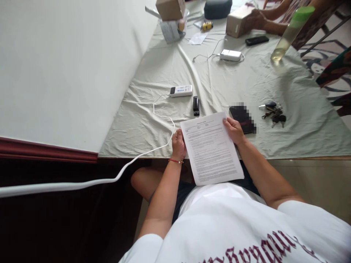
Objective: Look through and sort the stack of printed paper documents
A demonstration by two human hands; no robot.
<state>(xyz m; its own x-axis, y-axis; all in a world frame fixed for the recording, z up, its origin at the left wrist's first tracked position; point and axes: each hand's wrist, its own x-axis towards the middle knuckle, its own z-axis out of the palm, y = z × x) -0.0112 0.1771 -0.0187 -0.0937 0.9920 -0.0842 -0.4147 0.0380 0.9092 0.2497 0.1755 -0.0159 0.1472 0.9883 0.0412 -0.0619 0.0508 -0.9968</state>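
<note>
Printed paper point(212, 149) btwn L grip point(178, 145) & R grip point(234, 130), both pinching its side edges.

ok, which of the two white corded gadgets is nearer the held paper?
The dark-ended white gadget, beside the black stapler; the other white gadget lies farther back, near the black phone.

Soft, fairly bright light covers the pale green cloth-covered table point(131, 126) and smooth white wall point(60, 65), while the lower left corner sinks into near-black. A faint shadow falls nearward from the clear green-lidded bottle point(291, 34). Wide-angle stretching tilts shapes near the edges. Fine print on the white paper sheets point(212, 149) blurs; coarse pixels edge the flat black rectangular item point(240, 117).
</note>
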